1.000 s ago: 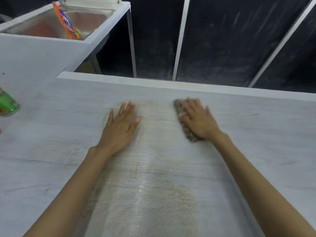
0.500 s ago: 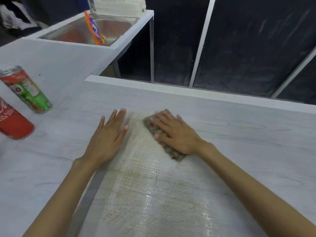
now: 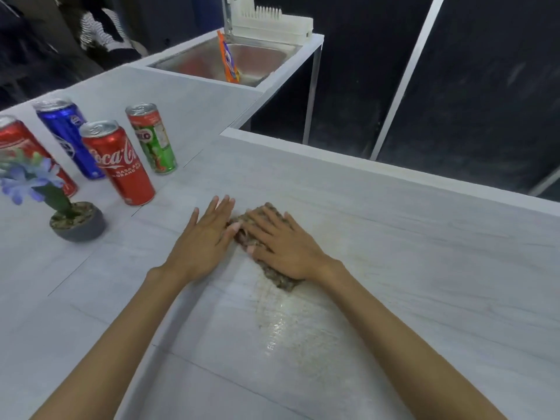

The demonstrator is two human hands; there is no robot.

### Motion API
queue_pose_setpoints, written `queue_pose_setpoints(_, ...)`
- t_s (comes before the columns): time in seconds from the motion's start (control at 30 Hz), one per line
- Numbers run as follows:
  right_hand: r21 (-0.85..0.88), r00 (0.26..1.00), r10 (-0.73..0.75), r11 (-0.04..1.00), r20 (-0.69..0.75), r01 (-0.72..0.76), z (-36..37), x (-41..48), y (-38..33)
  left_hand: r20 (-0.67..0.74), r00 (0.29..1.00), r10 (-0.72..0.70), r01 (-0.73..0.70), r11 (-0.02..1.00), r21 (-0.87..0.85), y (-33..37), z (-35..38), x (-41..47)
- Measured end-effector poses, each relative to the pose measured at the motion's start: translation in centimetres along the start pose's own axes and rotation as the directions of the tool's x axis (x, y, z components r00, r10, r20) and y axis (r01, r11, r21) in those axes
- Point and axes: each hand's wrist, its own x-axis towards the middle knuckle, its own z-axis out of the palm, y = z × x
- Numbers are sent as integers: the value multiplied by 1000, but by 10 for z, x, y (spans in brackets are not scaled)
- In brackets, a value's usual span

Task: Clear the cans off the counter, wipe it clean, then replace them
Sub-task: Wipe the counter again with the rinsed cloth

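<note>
Head view: I'm sweeping the cloth [image 3: 280,278] leftward under my flat right hand [image 3: 281,244], now meeting my spread left hand [image 3: 206,244]; still mid-wipe.

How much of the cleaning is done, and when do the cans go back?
Done: the four cans stand off to the side by the plant pot. Happening now: the right hand presses a cloth flat on the counter, with a wet streak nearby; the left hand rests flat beside it. Left: finish wiping, then put the cans back.
</note>
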Motion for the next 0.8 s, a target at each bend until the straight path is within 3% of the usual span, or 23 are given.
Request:
queue_pose_setpoints(0.07, 10, 1000, 19, 1000, -15, -19, -6, -27, 20, 7, 999, 52, -52, 999, 14, -7, -5, -2)
queue_pose_setpoints(0.13, 0, 967, 248, 969, -51, -248, -18, -40, 49, 23, 994, 107, -107, 994, 20, -16, -12, -7)
queue_pose_setpoints(0.2, -5, 851, 518, 854, -89, -520, -28, -35, 64, 38, 989, 145, -146, 989, 17, -28, -20, -12)
queue_pose_setpoints(0.27, -8, 772, 624, 777, -124, -629, -27, -13, 46, 74, 983, 170, -173, 985, 26, -42, -27, -21)
queue_pose_setpoints(0.47, -23, 892, 422, 902, -162, -431, 40, 39, -124, 99, 977, 188, -189, 982, 2, -82, -39, -54)
queue_pose_setpoints(0.6, -30, 860, 451, 882, -237, -471, 58, -24, -160, 81, 957, 277, -277, 961, -17, -88, -38, -77)
queue_pose_setpoints(0.67, -12, 772, 592, 792, -232, -611, 46, -57, -135, 75, 949, 307, -307, 952, -12, -89, -33, -87)
queue_pose_setpoints(0.77, 70, 503, 839, 526, -208, -848, 23, -79, -101, 73, 950, 305, -305, 952, -12, -93, -29, -98)
queue_pose_setpoints(0.8, 85, 447, 869, 472, -211, -878, 20, -73, -99, 66, 950, 304, -305, 952, -7, -95, -27, -100)
